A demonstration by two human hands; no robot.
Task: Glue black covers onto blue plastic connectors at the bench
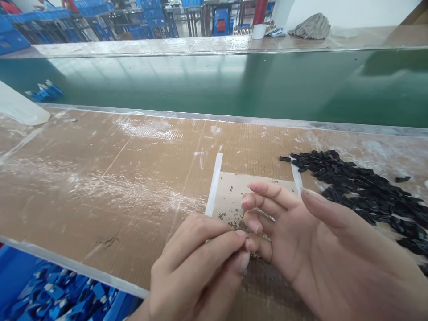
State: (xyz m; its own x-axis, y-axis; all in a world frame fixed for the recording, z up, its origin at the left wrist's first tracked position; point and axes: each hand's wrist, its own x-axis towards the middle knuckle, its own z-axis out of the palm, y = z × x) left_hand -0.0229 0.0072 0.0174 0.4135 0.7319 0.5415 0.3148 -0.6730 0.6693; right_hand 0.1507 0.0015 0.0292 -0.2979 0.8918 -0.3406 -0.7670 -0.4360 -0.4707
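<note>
My left hand (200, 267) is closed, its thumb and fingertips pinched together against the little fingertip of my right hand. Whatever sits in that pinch, if anything, is too small or hidden to make out. With its palm turned up and fingers loosely spread, my right hand (321, 254) is open and shows nothing lying on it. Under the hands, a pale sheet (261, 178) is fixed to the brown cardboard-like tabletop (133, 187), between white tape strips (214, 183). Tiny dark bits (236, 218) are scattered over the sheet, partly covered by my fingers.
A pile of small black pieces (371, 187) spreads at the right. Lower left, a blue bin (16, 263) holds many blue pieces (60, 294). Beyond the table runs a green conveyor belt (200, 84) carrying several blue parts (47, 90). A grey cloth (310, 26) lies on the far ledge.
</note>
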